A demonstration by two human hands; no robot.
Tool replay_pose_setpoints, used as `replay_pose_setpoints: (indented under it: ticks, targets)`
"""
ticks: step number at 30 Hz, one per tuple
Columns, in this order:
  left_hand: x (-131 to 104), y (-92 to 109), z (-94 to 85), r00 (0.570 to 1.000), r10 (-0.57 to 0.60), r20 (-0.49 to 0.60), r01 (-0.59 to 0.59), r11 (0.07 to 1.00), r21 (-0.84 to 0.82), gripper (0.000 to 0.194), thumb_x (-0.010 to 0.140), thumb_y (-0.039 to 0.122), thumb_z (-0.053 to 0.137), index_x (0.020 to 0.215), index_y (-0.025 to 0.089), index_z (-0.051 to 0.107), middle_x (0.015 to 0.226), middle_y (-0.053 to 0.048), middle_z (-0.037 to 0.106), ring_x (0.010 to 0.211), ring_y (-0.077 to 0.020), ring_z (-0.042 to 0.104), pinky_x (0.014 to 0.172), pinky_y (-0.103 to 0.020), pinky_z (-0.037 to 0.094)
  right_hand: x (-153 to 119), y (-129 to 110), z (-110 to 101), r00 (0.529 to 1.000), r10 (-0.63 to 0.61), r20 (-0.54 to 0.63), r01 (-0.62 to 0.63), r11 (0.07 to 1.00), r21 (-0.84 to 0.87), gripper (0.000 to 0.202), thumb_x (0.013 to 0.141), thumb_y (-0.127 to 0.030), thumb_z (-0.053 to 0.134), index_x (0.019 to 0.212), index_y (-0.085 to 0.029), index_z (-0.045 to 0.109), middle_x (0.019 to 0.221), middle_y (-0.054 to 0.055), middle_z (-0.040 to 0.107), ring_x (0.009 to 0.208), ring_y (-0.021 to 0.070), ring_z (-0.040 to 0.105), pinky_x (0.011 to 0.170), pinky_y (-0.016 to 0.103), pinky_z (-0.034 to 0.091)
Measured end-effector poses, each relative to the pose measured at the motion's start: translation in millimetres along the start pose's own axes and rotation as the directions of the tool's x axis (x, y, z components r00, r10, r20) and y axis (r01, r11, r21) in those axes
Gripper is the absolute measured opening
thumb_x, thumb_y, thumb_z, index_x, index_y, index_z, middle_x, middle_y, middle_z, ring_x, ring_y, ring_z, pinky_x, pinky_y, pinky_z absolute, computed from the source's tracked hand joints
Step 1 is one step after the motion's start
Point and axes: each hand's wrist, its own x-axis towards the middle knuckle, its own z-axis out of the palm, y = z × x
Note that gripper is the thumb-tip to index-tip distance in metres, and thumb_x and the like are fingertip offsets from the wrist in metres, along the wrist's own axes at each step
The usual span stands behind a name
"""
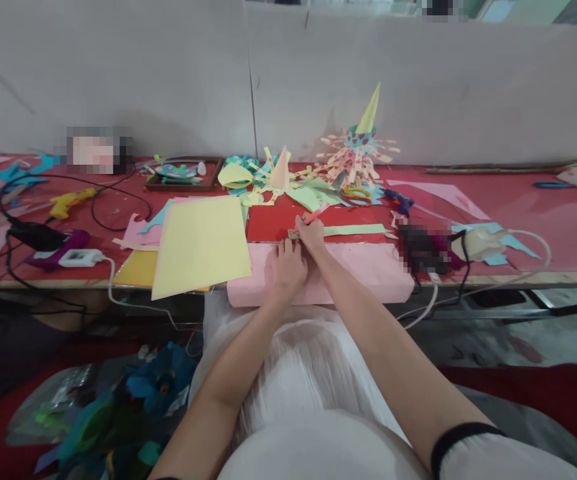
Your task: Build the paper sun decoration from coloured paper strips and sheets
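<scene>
A pinkish-red pen is gripped in my right hand, its lower end down at the left part of a pale green paper strip. The strip lies across a red sheet. Beside it, my left hand rests palm down with its fingers spread, the fingertips near the strip's left end. Under both hands is pink paper that hangs over the table's front edge. What the pen tip touches is too small to tell.
Yellow sheets lie left, overhanging the edge. Paper cone figures and yellow-handled scissors are behind. A yellow glue gun, cables and a power strip lie farther left; white plugs stand right.
</scene>
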Motion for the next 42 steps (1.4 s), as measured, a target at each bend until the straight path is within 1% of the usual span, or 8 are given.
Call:
replay_pose_setpoints:
  ticks: [10,18,26,29,32,38,42]
  targets:
    - [0.2,0.7,-2.8,1.0,0.005,0.008,-0.005,1.0,-0.003,0.032,0.085,0.02,0.037,0.112,0.012,0.053,0.121,-0.014,0.049,0.113,-0.0253,0.044,0.095,-0.038,0.034,-2.0,-3.3,-2.0,0.999,-0.029,-0.017,0.028,0.999,-0.044,0.032,0.076,-0.034,0.043,0.052,-0.022,0.027,0.044,-0.006,0.036,0.048,0.0108,0.035,0.053,0.023,0.03]
    - [-0.4,1.3,-4.5,1.0,-0.002,0.008,0.002,1.0,-0.008,0.032,0.085,0.02,0.037,0.113,0.013,0.052,0.121,-0.014,0.049,0.114,-0.0253,0.043,0.094,-0.038,0.035,-1.2,-1.6,-1.6,1.0,-0.017,-0.017,0.016,0.998,-0.059,0.03,0.071,-0.027,0.045,0.052,-0.023,0.023,0.043,-0.007,0.028,0.047,0.0103,0.027,0.051,0.023,0.028]
    - [-0.8,0.3,-1.2,1.0,0.001,-0.004,-0.001,1.0,-0.005,0.032,0.085,0.02,0.038,0.113,0.013,0.052,0.12,-0.014,0.05,0.113,-0.0252,0.044,0.093,-0.038,0.035,-0.7,-1.8,-1.9,1.0,0.005,-0.007,-0.005,0.999,-0.043,0.03,0.072,-0.027,0.045,0.051,-0.023,0.024,0.042,-0.007,0.031,0.049,0.0112,0.031,0.052,0.023,0.029]
    - [-0.5,0.1,-0.9,1.0,0.003,-0.009,-0.003,1.0,-0.002,0.032,0.084,0.02,0.039,0.112,0.013,0.052,0.119,-0.013,0.05,0.114,-0.0248,0.043,0.094,-0.038,0.035,0.1,-1.4,-1.8,1.0,0.02,-0.004,-0.02,1.0,-0.014,0.029,0.072,-0.029,0.045,0.052,-0.023,0.025,0.043,-0.006,0.034,0.049,0.0113,0.034,0.052,0.023,0.031]
    - [-0.2,0.5,-2.6,1.0,0.004,0.008,-0.004,1.0,0.0,0.032,0.084,0.02,0.039,0.113,0.014,0.051,0.121,-0.013,0.05,0.116,-0.0244,0.042,0.095,-0.037,0.034,0.9,-0.7,-1.3,1.0,0.029,0.008,-0.029,1.0,0.011,0.029,0.073,-0.032,0.044,0.053,-0.023,0.026,0.043,-0.006,0.038,0.048,0.0112,0.037,0.052,0.023,0.032]
    - [-0.4,0.6,-3.3,1.0,0.001,0.016,0.0,1.0,-0.011,0.031,0.085,0.02,0.038,0.112,0.015,0.052,0.123,-0.014,0.048,0.115,-0.0252,0.042,0.095,-0.039,0.034,-0.9,-2.4,-1.4,1.0,-0.01,0.004,0.01,1.0,-0.008,0.028,0.071,-0.03,0.043,0.052,-0.023,0.025,0.042,-0.007,0.035,0.047,0.0105,0.037,0.052,0.022,0.032]
    - [-0.4,0.6,-2.5,1.0,-0.003,0.018,0.003,1.0,-0.009,0.031,0.085,0.02,0.036,0.112,0.014,0.052,0.122,-0.013,0.049,0.115,-0.0249,0.043,0.095,-0.039,0.034,-2.7,-4.1,-2.7,1.0,0.006,0.005,-0.006,1.0,0.021,0.027,0.071,-0.031,0.043,0.053,-0.023,0.026,0.043,-0.007,0.036,0.047,0.0104,0.037,0.052,0.023,0.033]
